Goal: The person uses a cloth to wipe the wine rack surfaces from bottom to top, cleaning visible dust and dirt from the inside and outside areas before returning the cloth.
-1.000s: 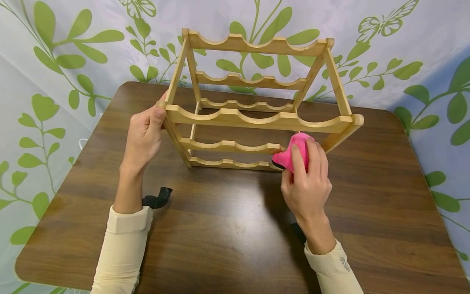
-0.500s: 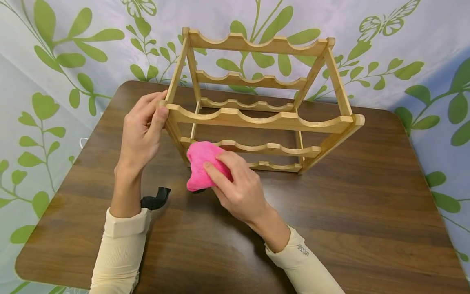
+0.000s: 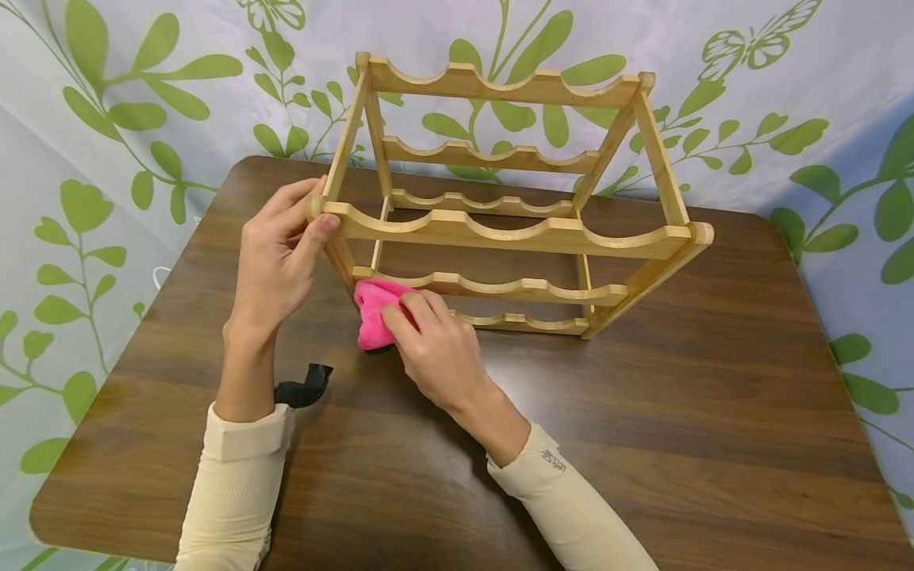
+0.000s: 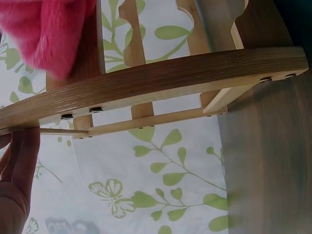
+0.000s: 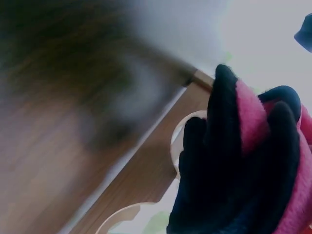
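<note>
A light wooden wine rack [image 3: 457, 228] with scalloped rails stands upright on the table. My left hand [image 3: 274, 262] grips its near upper left corner, thumb on the front of the top rail. In my right hand [image 3: 443, 349] is a bright pink cloth [image 3: 374, 313], bunched and pressed against the left end of the front middle rail. The cloth hides that rail end and part of the left post below. The left wrist view shows the cloth [image 4: 53, 39] beyond a side post [image 4: 161, 75]. In the right wrist view my right hand [image 5: 234, 175] looks dark around the pink folds.
The brown wooden table [image 3: 714, 396] has rounded corners. Close behind the rack hangs a pale curtain [image 3: 200, 143] with green leaves and butterflies. A black curved piece [image 3: 303, 388] sticks out beside my left wrist. A thin white loop shows at the table's left edge.
My right hand has carried the cloth from the right end of the front middle rail to its left end. My left hand stays at the corner, its thumb shifted slightly right.
</note>
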